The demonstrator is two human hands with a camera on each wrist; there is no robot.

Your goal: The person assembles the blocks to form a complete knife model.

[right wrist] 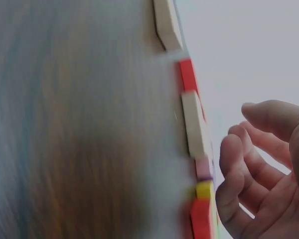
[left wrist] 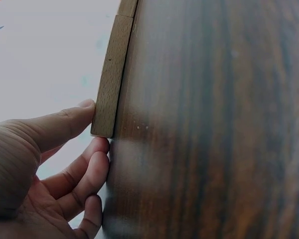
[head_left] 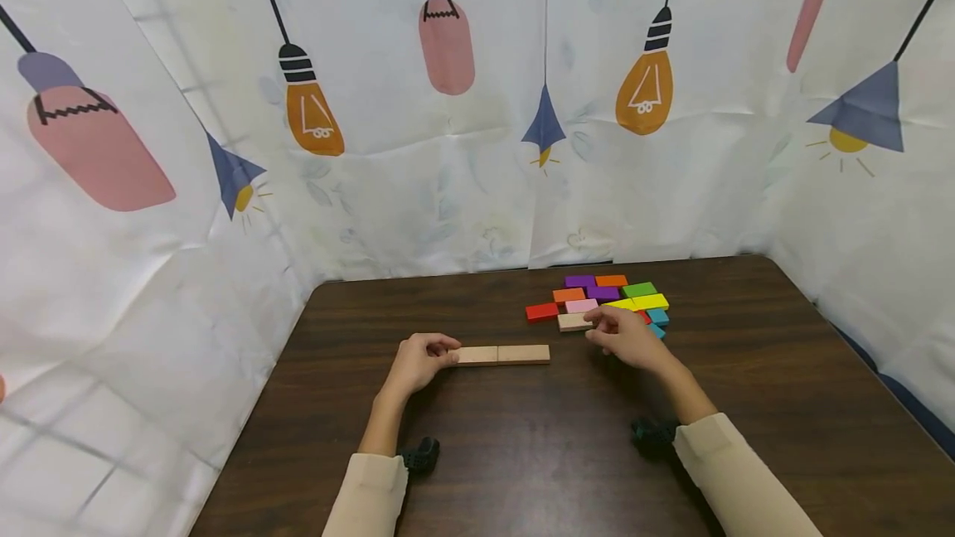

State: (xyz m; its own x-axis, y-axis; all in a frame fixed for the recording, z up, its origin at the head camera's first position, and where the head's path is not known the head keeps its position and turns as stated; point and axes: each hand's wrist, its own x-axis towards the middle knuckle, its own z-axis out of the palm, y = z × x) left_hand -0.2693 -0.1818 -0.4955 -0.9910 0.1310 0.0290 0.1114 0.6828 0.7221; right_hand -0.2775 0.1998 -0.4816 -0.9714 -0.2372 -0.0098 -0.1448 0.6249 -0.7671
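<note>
Two plain wooden blocks lie end to end on the dark table: a left block (head_left: 477, 356) and a right block (head_left: 524, 355). My left hand (head_left: 418, 361) pinches the outer end of the left block, thumb (left wrist: 82, 115) against its side and the other fingers bent by its end. A third wooden block (head_left: 573, 322) lies at the front of the coloured blocks. Over it and slightly right, my right hand (head_left: 627, 338) hovers with loosely bent fingers and holds nothing. In the right wrist view a gap shows between these fingers (right wrist: 231, 149) and the wooden block (right wrist: 193, 124).
Several coloured blocks lie flat in a close group: a red block (head_left: 541, 312) at the left, purple (head_left: 579, 281) and orange (head_left: 612, 280) at the back, green (head_left: 638, 289) and yellow (head_left: 651, 302) at the right. A printed curtain (head_left: 477, 205) hangs behind the brown table (head_left: 507, 454).
</note>
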